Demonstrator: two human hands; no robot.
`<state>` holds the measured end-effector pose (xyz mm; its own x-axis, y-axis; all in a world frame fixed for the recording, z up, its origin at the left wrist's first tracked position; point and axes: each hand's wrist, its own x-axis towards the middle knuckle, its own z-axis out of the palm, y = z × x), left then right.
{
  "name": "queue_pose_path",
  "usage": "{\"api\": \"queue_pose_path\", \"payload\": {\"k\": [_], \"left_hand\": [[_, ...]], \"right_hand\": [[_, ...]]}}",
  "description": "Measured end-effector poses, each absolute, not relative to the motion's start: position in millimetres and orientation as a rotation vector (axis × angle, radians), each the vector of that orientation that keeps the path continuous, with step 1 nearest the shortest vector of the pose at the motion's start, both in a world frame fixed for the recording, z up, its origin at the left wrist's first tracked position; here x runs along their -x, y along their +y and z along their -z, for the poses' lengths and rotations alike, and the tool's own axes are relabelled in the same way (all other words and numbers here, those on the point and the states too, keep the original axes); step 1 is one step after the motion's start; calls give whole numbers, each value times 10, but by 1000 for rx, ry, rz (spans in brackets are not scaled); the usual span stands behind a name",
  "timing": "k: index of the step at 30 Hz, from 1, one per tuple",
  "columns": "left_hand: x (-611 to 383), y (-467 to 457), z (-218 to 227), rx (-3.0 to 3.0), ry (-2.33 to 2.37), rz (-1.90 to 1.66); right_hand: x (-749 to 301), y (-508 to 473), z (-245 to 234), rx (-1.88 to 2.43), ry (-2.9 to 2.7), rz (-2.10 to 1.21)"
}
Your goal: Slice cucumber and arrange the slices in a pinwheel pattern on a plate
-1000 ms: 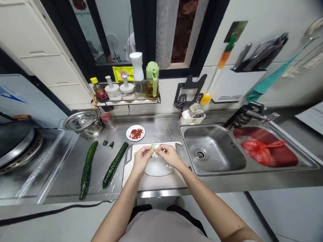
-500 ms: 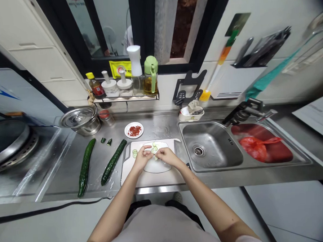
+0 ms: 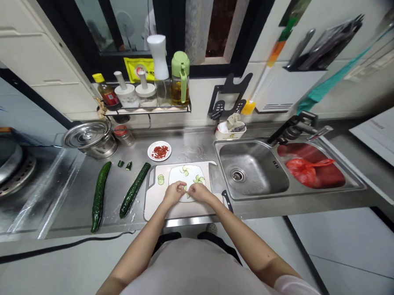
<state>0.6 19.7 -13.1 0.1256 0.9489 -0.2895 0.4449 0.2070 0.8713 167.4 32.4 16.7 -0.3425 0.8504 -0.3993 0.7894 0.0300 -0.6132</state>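
Note:
Both hands meet low over a white plate point(image 3: 175, 171) that lies on a pale cutting board point(image 3: 153, 205). Between the fingertips is a small green cucumber slice point(image 3: 186, 189). My left hand point(image 3: 174, 192) pinches it from the left, and my right hand point(image 3: 200, 192) has thumb and finger closed at its right side. Beyond them on the plate, thin cucumber pieces form a pinwheel point(image 3: 185, 170); a second pinwheel point(image 3: 199, 179) sits to the right. A short stack of cucumber slices point(image 3: 161, 179) rests on the board, left of the plate.
Two whole cucumbers point(image 3: 100, 196) point(image 3: 135, 190) and two cut ends point(image 3: 128, 166) lie to the left. Behind the board stands a dish of red bits point(image 3: 159, 151). A black-handled knife point(image 3: 226, 201) is at the board's right edge, beside the sink point(image 3: 254, 171).
My hands have moved from the far part of the plate toward its near edge, uncovering the two pinwheels. The view has tilted and shifted slightly.

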Motion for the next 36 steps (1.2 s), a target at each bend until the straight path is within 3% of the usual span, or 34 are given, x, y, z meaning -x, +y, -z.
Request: {"api": "queue_pose_path", "payload": {"k": [14, 36], "left_hand": [[-84, 133, -92, -1784, 1668, -217], [-89, 155, -88, -1818, 1709, -156]], "right_hand": [[-1578, 142, -250, 1926, -2493, -910], [-1601, -112, -117, 1743, -2719, -564]]}}
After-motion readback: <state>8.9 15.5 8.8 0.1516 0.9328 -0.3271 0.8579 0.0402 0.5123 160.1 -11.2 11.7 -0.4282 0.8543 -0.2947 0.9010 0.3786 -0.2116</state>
